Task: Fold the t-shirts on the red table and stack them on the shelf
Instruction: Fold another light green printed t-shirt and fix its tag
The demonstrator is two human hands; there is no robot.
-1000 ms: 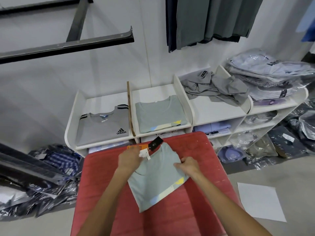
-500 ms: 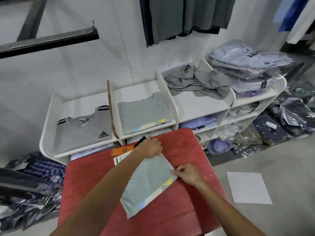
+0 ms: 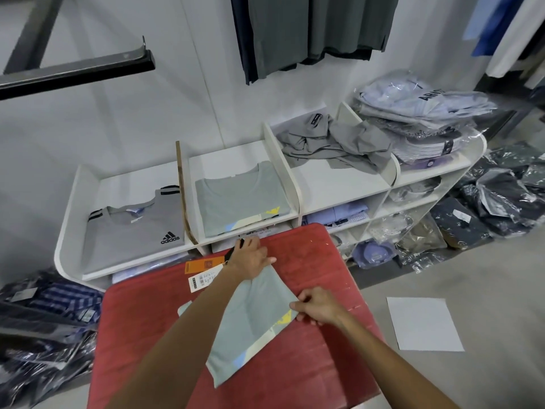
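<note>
One pale green t-shirt, already folded narrow, lay slantwise across the middle of the red surface, its collar end toward the far edge. My left grip pressed down on that collar end, fingers bent over the cloth; my right grip pinched the shirt's right edge beside a yellow print patch. I judged the fabric light, limp and easily creased, unlikely to slip on the matte top. It would want lifting from beneath at both short ends, palms flat, or the fold would sag open. Orange and white hang tags trailed loose at the far-left edge. Behind stood a white shelf; its second compartment from the left held a matching folded shirt, with a grey Adidas top in the compartment to the left of it and crumpled grey garments in the one on the other side. Bagged stock lay on the floor at either side.
</note>
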